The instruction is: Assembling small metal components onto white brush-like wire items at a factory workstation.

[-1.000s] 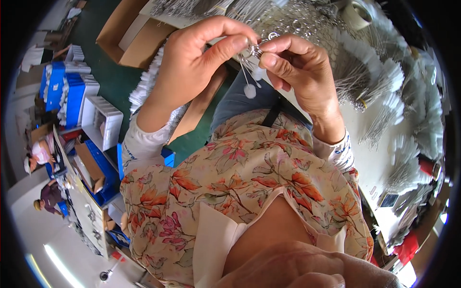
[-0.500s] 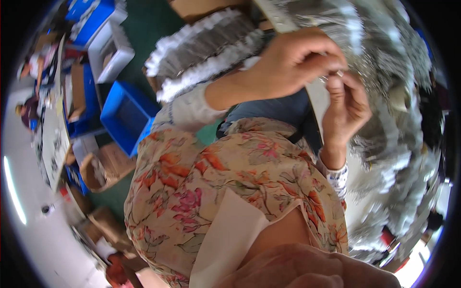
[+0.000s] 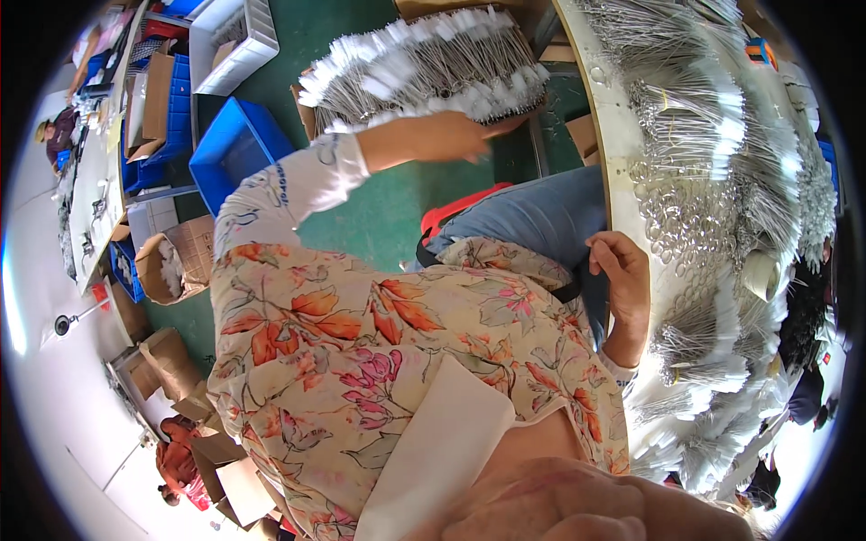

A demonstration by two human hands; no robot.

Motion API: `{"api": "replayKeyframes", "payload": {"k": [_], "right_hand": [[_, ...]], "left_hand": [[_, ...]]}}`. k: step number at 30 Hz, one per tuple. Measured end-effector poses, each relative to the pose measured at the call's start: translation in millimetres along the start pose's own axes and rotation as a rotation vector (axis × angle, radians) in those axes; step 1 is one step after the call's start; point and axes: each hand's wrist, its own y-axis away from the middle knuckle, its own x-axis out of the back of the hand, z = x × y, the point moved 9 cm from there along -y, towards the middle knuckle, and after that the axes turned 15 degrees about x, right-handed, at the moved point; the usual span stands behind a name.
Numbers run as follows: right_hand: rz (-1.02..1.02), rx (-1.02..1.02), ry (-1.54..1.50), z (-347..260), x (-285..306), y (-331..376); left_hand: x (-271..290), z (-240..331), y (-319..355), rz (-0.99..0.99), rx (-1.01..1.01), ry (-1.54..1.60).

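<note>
My left hand (image 3: 433, 140) is stretched over the near edge of a cardboard box packed with white-bristled wire brushes (image 3: 424, 68). One finger points out to the right, the others are slightly blurred, and nothing shows in this hand. My right hand (image 3: 624, 279) is raised beside the table edge, near my thigh. Its fingers are curled in toward the thumb; whatever they may hold is hidden. Just right of it, more wire brushes (image 3: 690, 117) lie in bundles on the pale table (image 3: 618, 135), many with looped wire ends.
To the left stand a blue bin (image 3: 239, 144), a white crate (image 3: 236, 45) and an open carton (image 3: 185, 261). Something red (image 3: 460, 207) shows beside my leg. A roll of tape (image 3: 760, 275) lies among the brushes. Other people are at the far left and lower left.
My hands were together over the table edge, pinching a small thing. They have parted: the left swung left to the brush box, the right dropped back toward me.
</note>
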Motion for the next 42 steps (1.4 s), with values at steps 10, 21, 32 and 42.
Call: {"api": "replayKeyframes", "payload": {"k": [10,21,32,42], "right_hand": [[0.108,-0.002,-0.222,13,13,4],[0.094,0.131,-0.147,-50,62,42],[0.825,0.206,0.098,-101,237,232],[0.898,0.105,0.485,-103,378,266]], "left_hand": [[-39,-117,51,-0.071,0.481,-0.324],[104,185,-59,-0.596,-0.255,0.350],[276,199,-390,0.103,0.017,0.511],[251,99,-519,0.164,0.390,-0.116]]}}
